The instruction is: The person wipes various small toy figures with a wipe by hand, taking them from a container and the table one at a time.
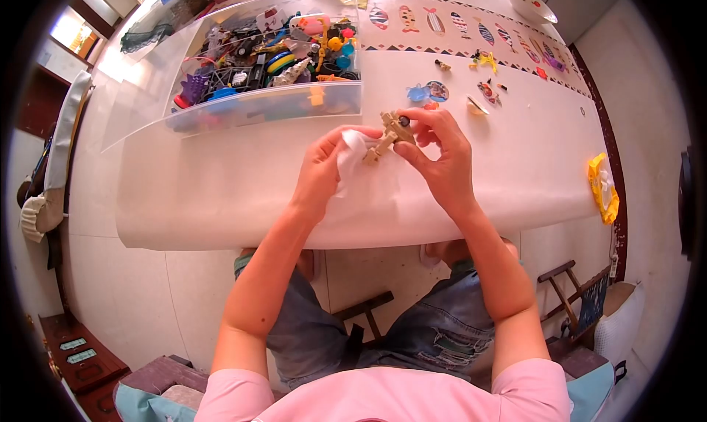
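Note:
Over the near part of the table, my right hand (443, 157) pinches a tan toy (395, 131) between thumb and fingers. The toy has a small dark round part, like a wheel, and its exact kind is unclear. My left hand (321, 164) is closed on a white wipe (354, 157), which hangs down below the fingers. The wipe and the left fingertips meet the toy's left side. Just beyond my right hand lie a blue translucent toy piece (418, 93) and a round picture disc (438, 91).
A clear plastic bin (250, 107) full of small mixed toys stands at the back left. Loose small toys, including a yellow figure (484, 61), lie to the right. A yellow wipes packet (604, 190) sits at the right edge. A bowl (530, 2) stands far back.

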Motion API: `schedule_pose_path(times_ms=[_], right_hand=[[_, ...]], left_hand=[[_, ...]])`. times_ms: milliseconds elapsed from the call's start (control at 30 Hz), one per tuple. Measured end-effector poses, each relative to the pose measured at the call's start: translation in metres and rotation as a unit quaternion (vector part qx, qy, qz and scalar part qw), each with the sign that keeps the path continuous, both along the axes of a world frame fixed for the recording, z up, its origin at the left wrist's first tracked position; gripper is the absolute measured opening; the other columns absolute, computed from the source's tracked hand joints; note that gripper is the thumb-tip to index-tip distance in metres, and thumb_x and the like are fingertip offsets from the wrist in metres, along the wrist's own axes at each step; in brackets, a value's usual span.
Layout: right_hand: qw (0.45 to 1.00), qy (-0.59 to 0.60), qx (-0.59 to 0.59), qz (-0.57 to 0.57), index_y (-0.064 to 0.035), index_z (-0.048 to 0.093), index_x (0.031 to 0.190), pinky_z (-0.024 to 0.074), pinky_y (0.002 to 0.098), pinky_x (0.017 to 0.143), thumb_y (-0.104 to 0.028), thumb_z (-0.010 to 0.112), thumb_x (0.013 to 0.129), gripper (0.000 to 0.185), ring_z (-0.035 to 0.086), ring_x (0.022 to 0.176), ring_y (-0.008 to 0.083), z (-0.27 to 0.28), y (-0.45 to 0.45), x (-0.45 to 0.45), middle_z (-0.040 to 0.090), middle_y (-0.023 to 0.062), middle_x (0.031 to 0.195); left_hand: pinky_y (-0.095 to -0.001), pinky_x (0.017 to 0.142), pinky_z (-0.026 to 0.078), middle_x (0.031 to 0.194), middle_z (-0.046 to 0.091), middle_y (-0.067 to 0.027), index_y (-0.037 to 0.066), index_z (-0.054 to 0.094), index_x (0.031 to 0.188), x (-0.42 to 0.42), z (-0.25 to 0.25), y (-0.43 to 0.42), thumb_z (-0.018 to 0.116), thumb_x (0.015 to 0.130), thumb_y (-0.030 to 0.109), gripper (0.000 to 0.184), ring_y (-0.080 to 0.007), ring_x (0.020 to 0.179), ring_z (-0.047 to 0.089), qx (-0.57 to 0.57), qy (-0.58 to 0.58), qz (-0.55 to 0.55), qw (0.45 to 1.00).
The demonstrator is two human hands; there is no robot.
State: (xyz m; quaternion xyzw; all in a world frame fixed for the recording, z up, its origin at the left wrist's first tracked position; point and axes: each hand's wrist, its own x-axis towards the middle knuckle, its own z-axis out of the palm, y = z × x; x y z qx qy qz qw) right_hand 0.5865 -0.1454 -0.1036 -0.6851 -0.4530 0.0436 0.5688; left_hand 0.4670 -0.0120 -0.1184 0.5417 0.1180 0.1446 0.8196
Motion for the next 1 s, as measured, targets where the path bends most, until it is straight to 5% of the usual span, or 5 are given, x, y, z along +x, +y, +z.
schedule_pose_path(times_ms=[233, 467, 700, 800, 1000], right_hand=[[0.984, -0.177, -0.01, -0.024, -0.0111, 0.058, 0.11, 0.0461, 0.0265, 0.065, -0.006, 0.072, 0.069, 0.043, 0.051, 0.071, 0.014, 0.012, 0.0, -0.004, 0.053, 0.0033, 0.083], [0.982, 0.169, 0.034, 0.081, -0.0072, 0.056, 0.112, 0.0492, 0.0263, 0.07, -0.003, 0.071, 0.07, 0.044, 0.057, 0.081, 0.0134, 0.0, 0.003, -0.006, 0.057, 0.0053, 0.089], [0.995, -0.103, -0.012, 0.001, -0.0073, 0.055, 0.109, 0.0518, 0.027, 0.07, -0.002, 0.074, 0.066, 0.047, 0.058, 0.08, 0.0162, 0.011, 0.001, -0.016, 0.053, 0.0064, 0.096], [0.993, -0.116, 0.004, 0.0, -0.0075, 0.055, 0.109, 0.0521, 0.0271, 0.068, -0.001, 0.075, 0.064, 0.05, 0.059, 0.081, 0.017, 0.006, 0.003, -0.016, 0.052, 0.0067, 0.099], [0.993, -0.104, 0.046, 0.024, -0.0067, 0.055, 0.107, 0.0521, 0.0272, 0.068, 0.004, 0.07, 0.066, 0.045, 0.061, 0.08, 0.0176, 0.005, 0.001, -0.016, 0.052, 0.0074, 0.101]], left_hand=[[-0.0196, 0.072, 0.044, 0.093, 0.058, -0.0014, 0.003, 0.052, 0.102, 0.0, -0.01, -0.001, 0.049, 0.092, 0.013, 0.015, -0.0053, 0.084, 0.054, 0.038, -0.044, 0.027, 0.998], [-0.0174, 0.066, 0.044, 0.091, 0.059, -0.0005, 0.004, 0.055, 0.097, 0.001, -0.016, 0.0, 0.055, 0.089, 0.013, 0.013, -0.0041, 0.079, 0.053, 0.041, -0.087, 0.08, 0.992], [-0.0217, 0.073, 0.045, 0.1, 0.056, -0.0059, 0.001, 0.063, 0.094, 0.001, -0.011, 0.003, 0.061, 0.077, -0.005, 0.018, -0.0108, 0.086, 0.054, 0.374, -0.133, 0.3, 0.867], [-0.0241, 0.077, 0.046, 0.102, 0.055, -0.0075, 0.002, 0.063, 0.1, -0.001, -0.001, -0.01, 0.063, 0.072, -0.008, 0.029, -0.0136, 0.089, 0.054, 0.391, -0.077, 0.187, 0.898], [-0.025, 0.07, 0.051, 0.095, 0.059, -0.007, 0.002, 0.062, 0.101, 0.003, -0.005, -0.005, 0.062, 0.07, -0.012, 0.033, -0.0135, 0.082, 0.059, 0.386, -0.103, 0.195, 0.896]])
